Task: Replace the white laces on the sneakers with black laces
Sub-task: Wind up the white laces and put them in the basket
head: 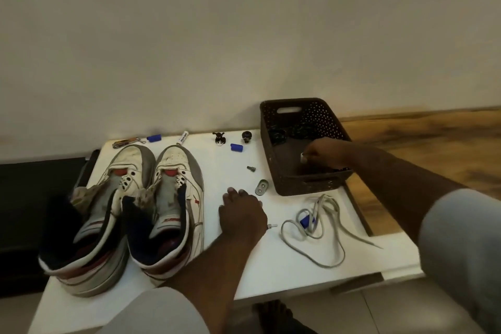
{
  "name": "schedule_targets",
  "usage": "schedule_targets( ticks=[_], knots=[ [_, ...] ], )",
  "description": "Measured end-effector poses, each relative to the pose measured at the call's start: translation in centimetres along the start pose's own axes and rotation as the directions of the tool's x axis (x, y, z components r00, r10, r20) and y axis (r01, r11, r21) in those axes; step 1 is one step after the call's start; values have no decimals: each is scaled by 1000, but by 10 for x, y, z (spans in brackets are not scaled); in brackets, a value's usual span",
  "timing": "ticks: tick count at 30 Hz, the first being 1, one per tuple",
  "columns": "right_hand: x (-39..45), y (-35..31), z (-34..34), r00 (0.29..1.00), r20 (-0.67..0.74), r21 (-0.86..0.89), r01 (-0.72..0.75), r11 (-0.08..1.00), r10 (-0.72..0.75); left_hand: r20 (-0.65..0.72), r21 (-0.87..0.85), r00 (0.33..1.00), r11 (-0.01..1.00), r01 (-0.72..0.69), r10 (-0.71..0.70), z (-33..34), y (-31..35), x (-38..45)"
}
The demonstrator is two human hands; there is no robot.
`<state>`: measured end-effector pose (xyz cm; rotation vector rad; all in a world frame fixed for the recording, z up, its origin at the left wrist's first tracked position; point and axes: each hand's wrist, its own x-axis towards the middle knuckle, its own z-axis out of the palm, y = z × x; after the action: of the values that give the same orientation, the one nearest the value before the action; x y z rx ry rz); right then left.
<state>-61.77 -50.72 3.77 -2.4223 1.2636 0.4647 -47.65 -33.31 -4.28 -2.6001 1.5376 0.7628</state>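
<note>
Head cam: white laces (314,228) btwn left hand (241,214) & right hand (322,154).

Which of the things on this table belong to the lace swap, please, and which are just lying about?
Job: sneakers, removed white laces, basket that the right hand reaches into.

Lying about: blue caps, small figurine, bolt, metal plate, white tube.

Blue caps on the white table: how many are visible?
3: one blue cap at the back edge behind the sneakers, one near the basket, one among the white laces. Others may be hidden.
</note>
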Motion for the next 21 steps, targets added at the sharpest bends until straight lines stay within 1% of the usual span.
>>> schedule_targets(
  ticks=[2,3,7,12,16,19,20,21],
  knots=[
    [9,-2,6,997,57,-66,-43,997,47,45,129,998,991,-38,32,0,1,8],
    [11,-5,9,995,81,-78,-55,995,62,46,181,997,981,-62,54,0,1,12],
    [14,-5,13,993,107,-93,-46,995,56,-58,196,993,976,-91,104,-1,3,17],
    [12,11,5,983,184,-117,20,993,2,-69,227,993,971,-73,91,3,7,19],
    [13,20,9,991,129,-78,37,996,-26,-112,244,986,965,-94,125,3,7,21],
    [15,23,12,996,80,-30,41,999,-38,-95,218,990,973,-80,102,4,7,22],
    [14,23,11,998,51,-3,44,999,-44,-95,211,990,974,-83,105,5,7,22],
    [12,24,10,999,-6,28,51,998,-51,-98,209,989,974,-92,115,6,7,22]
  ],
)
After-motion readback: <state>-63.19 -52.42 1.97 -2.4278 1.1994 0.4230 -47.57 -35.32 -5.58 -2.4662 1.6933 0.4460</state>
